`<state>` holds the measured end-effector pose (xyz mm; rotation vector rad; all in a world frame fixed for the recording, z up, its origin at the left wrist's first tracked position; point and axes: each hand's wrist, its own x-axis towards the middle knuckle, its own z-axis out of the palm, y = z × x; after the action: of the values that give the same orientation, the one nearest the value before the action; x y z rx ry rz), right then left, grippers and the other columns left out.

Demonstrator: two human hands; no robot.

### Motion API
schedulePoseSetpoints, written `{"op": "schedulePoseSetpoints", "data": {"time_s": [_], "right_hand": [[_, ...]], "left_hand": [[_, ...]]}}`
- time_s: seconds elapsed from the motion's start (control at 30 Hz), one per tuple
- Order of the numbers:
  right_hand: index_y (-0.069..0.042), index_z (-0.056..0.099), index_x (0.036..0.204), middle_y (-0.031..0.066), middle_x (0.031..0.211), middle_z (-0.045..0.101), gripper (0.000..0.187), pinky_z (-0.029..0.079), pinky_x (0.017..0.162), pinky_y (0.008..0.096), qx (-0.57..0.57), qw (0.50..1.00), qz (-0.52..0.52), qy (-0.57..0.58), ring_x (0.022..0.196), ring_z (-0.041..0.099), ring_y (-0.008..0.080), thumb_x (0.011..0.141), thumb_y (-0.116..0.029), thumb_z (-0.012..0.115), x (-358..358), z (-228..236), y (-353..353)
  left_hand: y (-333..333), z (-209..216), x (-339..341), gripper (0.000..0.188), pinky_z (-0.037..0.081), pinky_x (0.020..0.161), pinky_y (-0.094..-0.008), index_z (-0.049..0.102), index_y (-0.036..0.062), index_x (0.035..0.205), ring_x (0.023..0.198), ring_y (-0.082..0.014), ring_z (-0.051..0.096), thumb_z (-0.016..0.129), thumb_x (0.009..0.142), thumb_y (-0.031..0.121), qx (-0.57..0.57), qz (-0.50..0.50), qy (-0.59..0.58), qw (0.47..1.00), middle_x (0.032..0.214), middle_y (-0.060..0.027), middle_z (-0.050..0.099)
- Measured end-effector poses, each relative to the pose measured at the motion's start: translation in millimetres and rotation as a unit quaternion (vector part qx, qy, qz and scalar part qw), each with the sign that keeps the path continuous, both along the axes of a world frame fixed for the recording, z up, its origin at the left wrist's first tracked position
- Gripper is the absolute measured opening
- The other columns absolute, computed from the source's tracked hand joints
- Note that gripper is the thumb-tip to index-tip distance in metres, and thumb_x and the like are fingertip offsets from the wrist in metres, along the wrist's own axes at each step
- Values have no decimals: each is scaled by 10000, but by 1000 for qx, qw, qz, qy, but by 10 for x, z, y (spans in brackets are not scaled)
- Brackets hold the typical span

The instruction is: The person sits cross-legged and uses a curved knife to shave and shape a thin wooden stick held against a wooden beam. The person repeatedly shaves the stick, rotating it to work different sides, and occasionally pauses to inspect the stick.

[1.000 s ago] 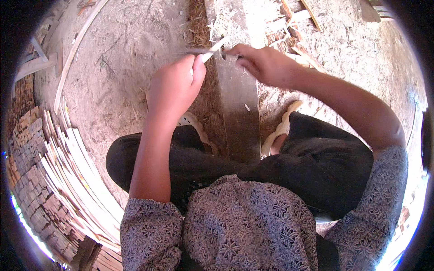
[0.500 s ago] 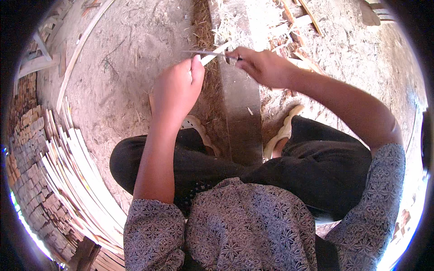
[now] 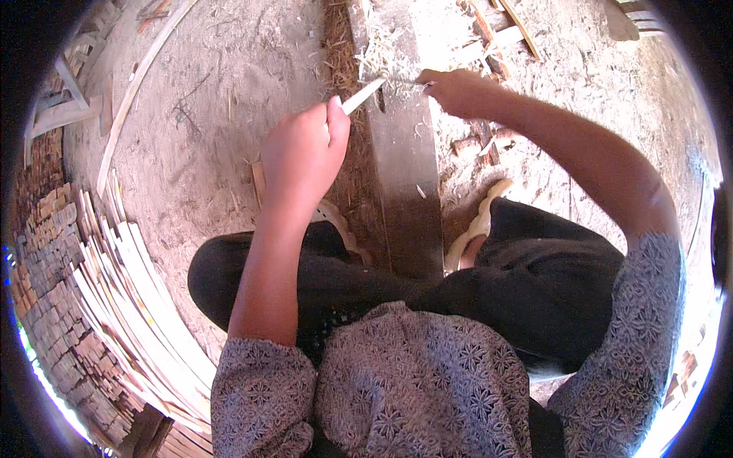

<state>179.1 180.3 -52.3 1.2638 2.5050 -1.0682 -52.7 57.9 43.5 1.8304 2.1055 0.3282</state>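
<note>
My left hand (image 3: pixel 309 141) is closed around a pale wooden stick (image 3: pixel 363 97), whose free end points up and to the right over a long plank (image 3: pixel 408 175). My right hand (image 3: pixel 464 93) grips the handle of a knife, mostly hidden in the fingers. The knife's thin blade (image 3: pixel 403 80) reaches left toward the tip of the stick; it is blurred, so I cannot tell whether they touch. Curled wood shavings (image 3: pixel 379 49) lie on the far part of the plank.
My feet in light shoes (image 3: pixel 479 225) stand on both sides of the plank. On the left lie long pale wooden strips (image 3: pixel 137 282) beside a stack of small wood pieces (image 3: pixel 53 259). Wood scraps (image 3: pixel 489 46) are scattered on the earthen floor at the far right.
My right hand has moved right and slightly away with the knife, so the blade has gone from across the stick to near its tip. My left hand has barely shifted.
</note>
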Motion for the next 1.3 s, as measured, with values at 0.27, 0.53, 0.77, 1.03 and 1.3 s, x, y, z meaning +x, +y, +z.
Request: {"op": "schedulePoseSetpoints", "data": {"time_s": [0.27, 0.53, 0.77, 1.03, 1.3], "right_hand": [[-122, 506, 1353, 218, 801, 684, 317, 555, 676, 484, 90, 994, 62, -27, 742, 705, 360, 1056, -233, 489, 214, -287, -145], [-113, 498, 1319, 203, 781, 674, 306, 532, 685, 511, -4, 996, -20, 91, 739, 707, 368, 1069, -289, 479, -35, 218, -445], [-159, 502, 1338, 205, 768, 676, 306, 544, 700, 497, 62, 977, 40, 200, 730, 710, 385, 1063, -291, 490, -165, 294, -491], [-30, 563, 1282, 176, 1311, 545, 332, 603, 777, 440, 100, 980, 146, -92, 917, 713, 353, 1029, -240, 522, 96, -162, 98], [-84, 542, 1292, 219, 943, 683, 292, 576, 760, 499, 23, 1000, 2, 16, 824, 708, 397, 1029, -208, 522, 71, 1, -211]], "left_hand": [[-5, -23, 32, 413, 497, 614, -521, 693, 58, 818, 677, -440, 638, 473, 1016, 346, -14, 9, -18, 1000, 694, -213, 638], [-41, -99, 3, 408, 495, 595, -524, 697, 52, 791, 647, -444, 632, 495, 1007, 333, 27, 5, -3, 1000, 668, -214, 632], [-60, -103, -23, 409, 499, 600, -523, 704, 51, 802, 653, -443, 634, 486, 1010, 328, 22, 17, 4, 1000, 675, -219, 635], [-24, -74, -39, 404, 499, 613, -530, 705, 53, 821, 662, -440, 639, 482, 1011, 330, 19, 15, -3, 1000, 689, -221, 640], [-4, -130, 50, 372, 500, 587, -532, 709, 63, 796, 649, -434, 643, 516, 994, 313, 37, -7, 23, 999, 684, -214, 644]]}}
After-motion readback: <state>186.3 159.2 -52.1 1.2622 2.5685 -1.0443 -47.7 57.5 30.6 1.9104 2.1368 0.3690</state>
